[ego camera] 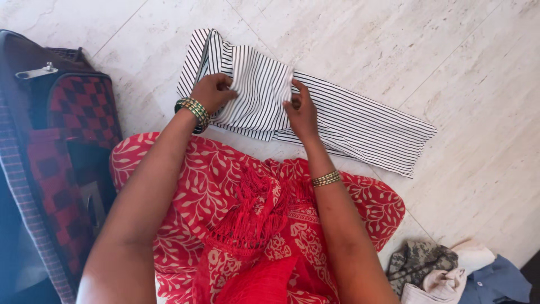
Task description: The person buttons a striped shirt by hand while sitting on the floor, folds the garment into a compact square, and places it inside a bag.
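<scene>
both hands point(212, 91) point(302, 112) pinch striped cloth point(349, 121); checked suitcase point(53, 152) open, contents unclear.

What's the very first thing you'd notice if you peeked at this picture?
Probably the striped cloth spread on the pale floor at the top middle, with the left hand and right hand both gripping its folded part. Right below is the bright red leaf-print dress filling the middle. A red checked bag sits at the left edge, and a small clothes pile lies in the bottom right corner.
</scene>
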